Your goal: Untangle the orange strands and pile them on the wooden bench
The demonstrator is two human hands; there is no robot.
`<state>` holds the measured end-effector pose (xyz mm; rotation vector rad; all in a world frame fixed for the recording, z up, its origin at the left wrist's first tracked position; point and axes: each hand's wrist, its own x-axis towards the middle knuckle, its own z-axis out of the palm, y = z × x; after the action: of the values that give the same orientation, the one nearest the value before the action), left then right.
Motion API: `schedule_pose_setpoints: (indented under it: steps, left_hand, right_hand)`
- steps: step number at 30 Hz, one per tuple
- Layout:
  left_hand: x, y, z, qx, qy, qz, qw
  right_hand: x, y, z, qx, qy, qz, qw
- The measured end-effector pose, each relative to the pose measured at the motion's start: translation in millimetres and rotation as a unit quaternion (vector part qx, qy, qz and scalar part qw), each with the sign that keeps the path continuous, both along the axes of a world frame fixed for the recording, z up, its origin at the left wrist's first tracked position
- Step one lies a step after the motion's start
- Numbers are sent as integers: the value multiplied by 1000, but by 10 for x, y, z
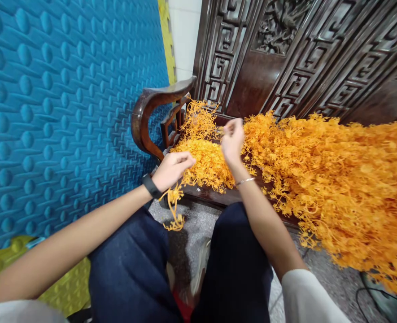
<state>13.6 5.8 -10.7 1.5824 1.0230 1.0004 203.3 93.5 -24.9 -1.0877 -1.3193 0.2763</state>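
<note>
My left hand [175, 169], with a dark band at the wrist, is closed in front of the bench. From beneath it hangs an orange artificial flower sprig [175, 207], thin-stemmed and dangling over the floor. My right hand [232, 140], with a bracelet, is raised above the bench and slightly blurred. Its fingers are pinched together, and whatever may be between them is too small to make out. Between and behind both hands lies a small pile of orange artificial flowers [207, 163] on the dark wooden bench [211, 196].
A much larger heap of orange flowers [346, 179] spreads along the bench to the right. The curved wooden armrest [142, 119] stands at the left, before blue foam matting [67, 112]. Behind rises a carved backrest [259, 76]. A black cable [361, 296] lies at lower right.
</note>
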Motion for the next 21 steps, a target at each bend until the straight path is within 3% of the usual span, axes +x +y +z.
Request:
schedule_pose_setpoints:
  steps: [2,6,15,21]
  left_hand:
    - [-48,-66,-11,13,7,-16,1000]
    - [-89,-47,-32,25,-16,-3,1000]
    - [-18,55,-17,-21,-24,-9,999]
    - [-34,97,-2,-61,-58,-13,996]
  right_hand:
    - [324,148,-28,-11,23,-67,997]
    - [666,257,-194,-96,-3,5,995]
    - [554,196,-330,-244,-76,41,966]
    - [576,194,-361,-265,-85,43,959]
